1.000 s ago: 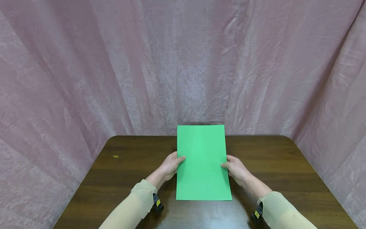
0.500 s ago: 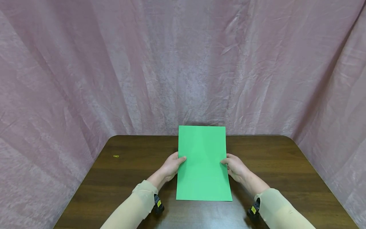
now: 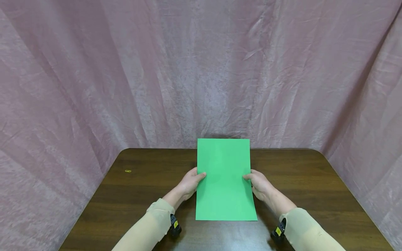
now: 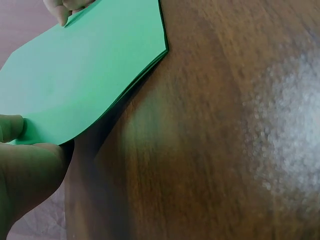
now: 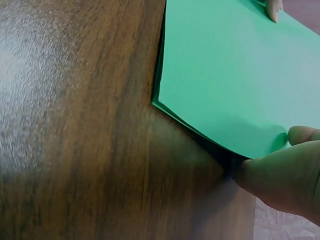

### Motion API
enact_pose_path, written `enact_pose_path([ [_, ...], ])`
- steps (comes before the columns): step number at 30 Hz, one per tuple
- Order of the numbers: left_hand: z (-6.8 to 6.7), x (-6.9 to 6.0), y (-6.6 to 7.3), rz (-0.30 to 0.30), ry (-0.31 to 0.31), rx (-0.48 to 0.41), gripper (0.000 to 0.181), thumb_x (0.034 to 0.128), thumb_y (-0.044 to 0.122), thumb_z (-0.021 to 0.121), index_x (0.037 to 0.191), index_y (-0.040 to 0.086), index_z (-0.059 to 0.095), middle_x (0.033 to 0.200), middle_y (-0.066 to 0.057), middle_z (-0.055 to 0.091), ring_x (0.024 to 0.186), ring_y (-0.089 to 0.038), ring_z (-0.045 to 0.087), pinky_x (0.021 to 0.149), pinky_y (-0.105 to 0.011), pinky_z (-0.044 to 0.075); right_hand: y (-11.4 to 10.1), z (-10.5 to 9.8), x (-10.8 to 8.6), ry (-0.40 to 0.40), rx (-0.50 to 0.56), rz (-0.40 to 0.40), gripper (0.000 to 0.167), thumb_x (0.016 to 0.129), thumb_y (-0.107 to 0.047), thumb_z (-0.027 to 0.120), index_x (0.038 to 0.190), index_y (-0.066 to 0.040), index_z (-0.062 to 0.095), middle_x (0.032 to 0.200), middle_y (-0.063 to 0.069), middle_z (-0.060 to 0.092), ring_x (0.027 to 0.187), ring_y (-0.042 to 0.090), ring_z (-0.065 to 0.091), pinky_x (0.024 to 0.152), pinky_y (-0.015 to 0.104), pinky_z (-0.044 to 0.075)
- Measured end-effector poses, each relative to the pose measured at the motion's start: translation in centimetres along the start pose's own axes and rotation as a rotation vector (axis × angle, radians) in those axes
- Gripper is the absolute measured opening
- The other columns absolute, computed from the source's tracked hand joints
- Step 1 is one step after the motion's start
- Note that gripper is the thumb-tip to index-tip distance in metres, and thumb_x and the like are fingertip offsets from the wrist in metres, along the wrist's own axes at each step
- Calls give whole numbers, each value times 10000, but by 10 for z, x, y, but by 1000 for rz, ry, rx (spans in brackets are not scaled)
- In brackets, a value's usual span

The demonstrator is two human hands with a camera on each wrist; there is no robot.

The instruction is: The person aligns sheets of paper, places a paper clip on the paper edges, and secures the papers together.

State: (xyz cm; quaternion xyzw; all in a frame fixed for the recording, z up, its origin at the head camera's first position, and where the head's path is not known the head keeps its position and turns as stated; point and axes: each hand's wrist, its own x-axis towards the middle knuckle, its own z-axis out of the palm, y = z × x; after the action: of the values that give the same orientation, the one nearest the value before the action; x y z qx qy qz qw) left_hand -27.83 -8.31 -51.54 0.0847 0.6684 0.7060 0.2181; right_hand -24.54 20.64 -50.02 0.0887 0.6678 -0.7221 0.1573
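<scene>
Green paper is held tilted up over the middle of the table, its near edge low by the wood. At its near corner two layers of the paper show slightly apart in the right wrist view. The left hand grips the left edge, thumb on the front face. On the opposite edge the right hand pinches the paper likewise, its thumb on the front. Behind the paper, the other fingers of both hands are mostly hidden. In the left wrist view the paper bows a little between the hands.
A small yellow paper clip lies on the far left of the brown wooden table. A pink velvet curtain hangs right behind the table's far edge. Light glares off the tabletop near the front.
The green paper has shifted slightly to the right, and its top edge sits a touch lower. Both hands keep their hold on its sides.
</scene>
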Motion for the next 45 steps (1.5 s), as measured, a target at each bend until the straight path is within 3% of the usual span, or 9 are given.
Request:
enact_pose_path([
  [9, 2, 0, 1, -1, 10, -10, 451, 1118, 189, 451, 1512, -15, 370, 1290, -161, 616, 1071, -252, 667, 872, -413, 575, 3, 1, -1, -6, -3, -18, 543, 1071, -63, 410, 1547, 116, 218, 1433, 250, 409, 1221, 340, 489, 1010, 457, 416],
  [18, 2, 0, 1, -9, 15, -17, 475, 1120, 194, 440, 1535, -17, 342, 1353, -170, 581, 1123, -268, 646, 908, -431, 563, 6, -2, -2, -52, -20, -47, 568, 1089, -80, 409, 1569, 110, 170, 1513, 281, 359, 1327, 385, 440, 1051, 490, 414],
  [25, 2, 1, 0, -38, 25, -83, 575, 1110, 190, 413, 1608, -4, 201, 1559, -207, 353, 1352, -336, 454, 1084, -511, 427, 11, -4, 0, -75, -48, -75, 570, 1095, -89, 410, 1567, 114, 165, 1528, 293, 335, 1317, 374, 449, 1030, 465, 437],
  [29, 3, 3, 0, -59, 56, -128, 637, 1082, 141, 413, 1622, -14, 113, 1665, -228, 126, 1489, -357, 222, 1198, -548, 246, 11, -3, 0, -71, -55, -90, 566, 1100, -89, 403, 1567, 122, 163, 1516, 303, 349, 1291, 361, 478, 996, 435, 465],
  [35, 2, 8, 1, -77, 108, -175, 695, 1048, 97, 437, 1615, -45, 60, 1683, -225, -40, 1532, -350, 4, 1228, -538, 90, 10, -1, 2, -55, -61, -99, 546, 1100, -76, 398, 1564, 119, 189, 1510, 293, 368, 1299, 353, 463, 1023, 449, 441],
  [40, 1, 10, 2, -78, 114, -189, 701, 1045, 82, 433, 1611, -54, 42, 1679, -232, -64, 1531, -361, -32, 1228, -537, 69, 11, 0, 5, -42, -58, -105, 517, 1096, -63, 404, 1545, 127, 233, 1480, 295, 404, 1277, 352, 480, 1028, 463, 433],
  [45, 1, 12, 3, -70, 112, -198, 684, 1039, 75, 423, 1611, -53, 71, 1676, -229, -5, 1520, -358, 63, 1227, -531, 127, 11, 0, 8, -25, -61, -118, 494, 1095, -62, 404, 1539, 111, 272, 1449, 272, 452, 1222, 313, 526, 994, 431, 458],
])
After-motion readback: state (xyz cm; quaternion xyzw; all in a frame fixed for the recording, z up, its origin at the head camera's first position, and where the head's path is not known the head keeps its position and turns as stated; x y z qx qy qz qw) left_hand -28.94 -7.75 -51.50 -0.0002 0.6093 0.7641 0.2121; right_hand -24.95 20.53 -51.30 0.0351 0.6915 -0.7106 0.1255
